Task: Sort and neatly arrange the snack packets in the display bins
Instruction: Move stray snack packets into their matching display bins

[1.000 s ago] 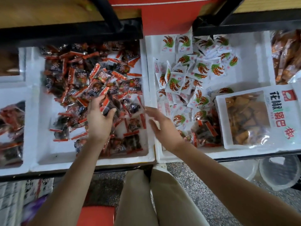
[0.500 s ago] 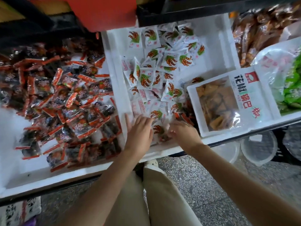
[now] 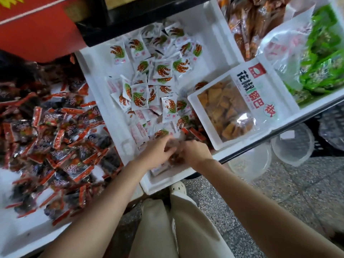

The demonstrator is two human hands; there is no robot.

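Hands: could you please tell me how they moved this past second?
The left hand moved right, from the left bin to the right hand at the near end of the middle bin; both now grip dark packets. The white packets and big bag stayed.

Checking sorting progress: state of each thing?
Dark red-edged plastic packets: heaped loose in left bin.
White claw-print sachets: scattered in middle white foam bin.
Stray dark packets: mixed among sachets.
Large white crisp bag: lying flat.
Left hand: curled, grip blurred.
Right hand: curled, grip blurred.
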